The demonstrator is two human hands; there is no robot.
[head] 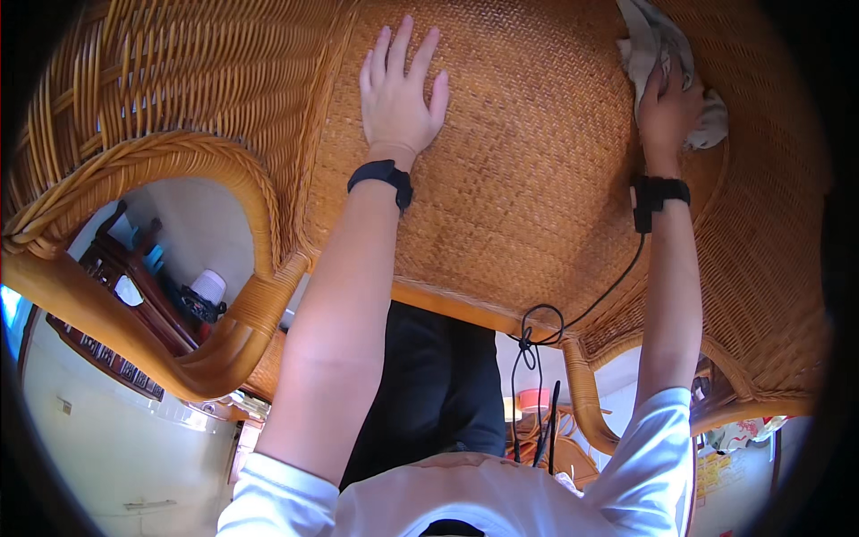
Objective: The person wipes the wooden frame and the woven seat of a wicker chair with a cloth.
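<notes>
A wicker armchair with a woven seat (510,168) fills the view before me. My left hand (402,94) lies flat, palm down, on the left part of the seat, its fingers spread and holding nothing. At the seat's right edge, beside the woven right side, my right hand (671,107) grips a crumpled greyish-white cloth (711,124). Part of the cloth sticks out beyond the fingertips, and some of it is hidden under the hand. Each wrist wears a black strap.
A knotted black cable (527,342) runs from my right wrist strap across the seat's front edge. Curved armrests stand at the left (194,376) and right (590,396). Beyond the left one are dark wooden furniture (144,288) and a light waste bin (208,287).
</notes>
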